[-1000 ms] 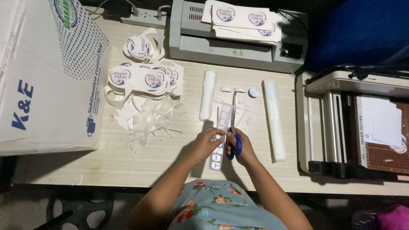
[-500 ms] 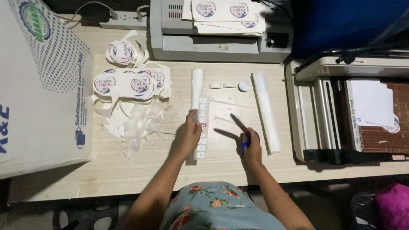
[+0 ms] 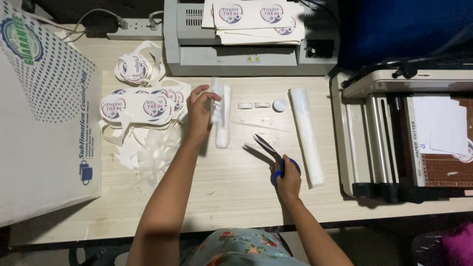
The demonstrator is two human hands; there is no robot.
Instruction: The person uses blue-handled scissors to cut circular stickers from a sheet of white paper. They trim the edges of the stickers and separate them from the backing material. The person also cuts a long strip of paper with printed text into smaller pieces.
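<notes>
On the pale wooden desk, my left hand pinches a small piece of clear laminate film between thumb and fingers, lifted upright just beside the long white plastic roll that lies lengthwise at the desk's centre. My right hand is clenched through the blue handles of the steel-bladed scissors; the blades stand parted and point up-left toward the roll, resting low over the desk so the left hand works free of them. A 2nd long white roll lies parallel to the right, near the scissors. Between the 2 rolls sit 3 small white trimmed pieces, kept apart from the rest. To the left, a stack of round-printed laminated cut-outs lies above a heap of clear offcut strips, waste and finished pieces thus separated. A grey laminating machine at the far edge carries uncut printed sheets. A paper trimmer stands at the right.
</notes>
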